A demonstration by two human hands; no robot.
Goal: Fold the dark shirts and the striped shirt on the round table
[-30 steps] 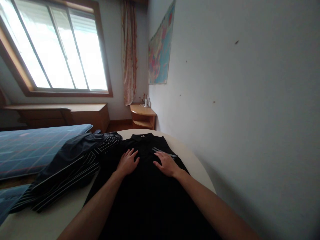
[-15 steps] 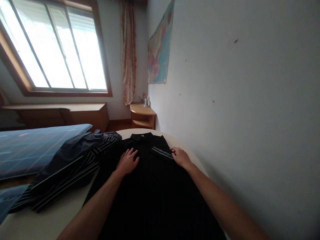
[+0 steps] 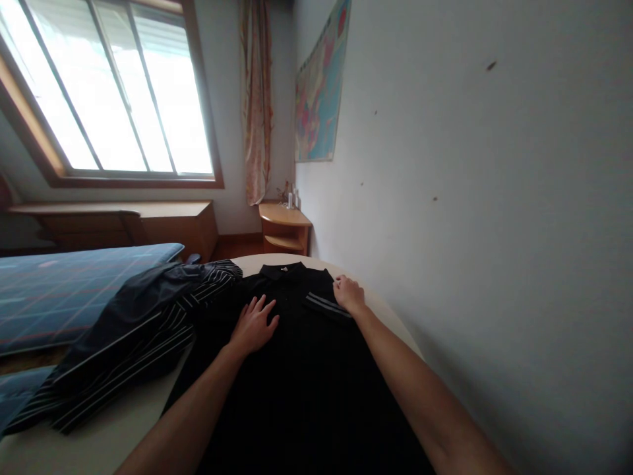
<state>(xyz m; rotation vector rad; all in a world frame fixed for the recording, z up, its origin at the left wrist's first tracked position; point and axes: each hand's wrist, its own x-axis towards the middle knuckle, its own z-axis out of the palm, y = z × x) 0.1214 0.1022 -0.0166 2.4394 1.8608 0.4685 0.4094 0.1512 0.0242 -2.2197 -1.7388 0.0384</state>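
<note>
A black polo shirt [image 3: 301, 369] lies spread on a pale round-edged table, its collar at the far end. One sleeve [image 3: 328, 306], with grey stripes at its cuff, is folded inward over the chest. My left hand [image 3: 254, 324] rests flat on the chest with its fingers spread. At the shirt's right shoulder edge, beside the striped cuff, my right hand [image 3: 349, 293] is closed with curled fingers pinching the fabric; the fingertips are partly hidden. Left of the shirt lies a dark garment with white stripes [image 3: 123, 330], rumpled over the table's edge.
The pale table [image 3: 113, 422] borders a white wall [image 3: 469, 264] on the right. A blue checked mattress [image 3: 74, 284] is at left. Behind stand a wooden desk [image 3: 182, 218] and a corner shelf [image 3: 284, 214] with small items, below a window, curtain [image 3: 257, 105] and map [image 3: 321, 92].
My right hand has moved from the striped cuff up to the shoulder edge, and its fingers have curled. The left hand stays flat on the shirt. The view has shifted slightly.
</note>
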